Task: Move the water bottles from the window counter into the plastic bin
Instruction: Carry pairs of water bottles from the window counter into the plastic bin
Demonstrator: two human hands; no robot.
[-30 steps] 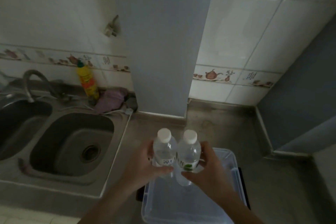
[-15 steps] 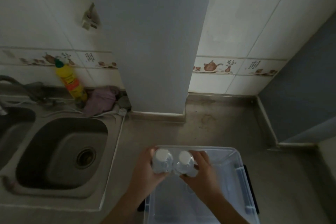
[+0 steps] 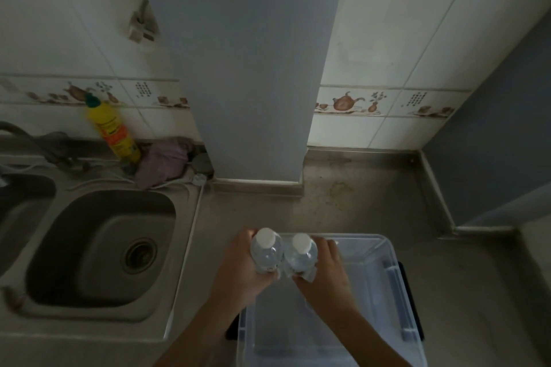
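Low in the middle of the frame two hands hold two water bottles side by side over the far left corner of the bin (image 3: 390,265); the left hand (image 3: 238,268) curls its fingers round the left bottle (image 3: 266,250), the thumb tip showing under the bottle's near side, and the right hand (image 3: 326,272) curls round the right bottle (image 3: 301,254), fingers on its far right flank and thumb beneath; both bottles are clear with white caps, seen almost from above, upright or nearly so, and their sides touch; whether their bases rest on the bin floor cannot be told, since the hands cover them; the bin is clear plastic, lidless, and fills the lower centre and lower right, standing on a grey counter (image 3: 357,202); a dark flat thing peeks out from under the bin's right and left edges, too hidden to name; at the left of the frame a steel sink (image 3: 98,247) lies in the counter, its drain near the middle of the basin; behind it, at mid left, a yellow bottle (image 3: 114,131) with a green cap leans by the tiled wall, and just to its right lies a purple cloth (image 3: 164,162); a grey pillar (image 3: 247,68) rises up the centre of the frame; a tap (image 3: 24,137) curves in at the far left edge.
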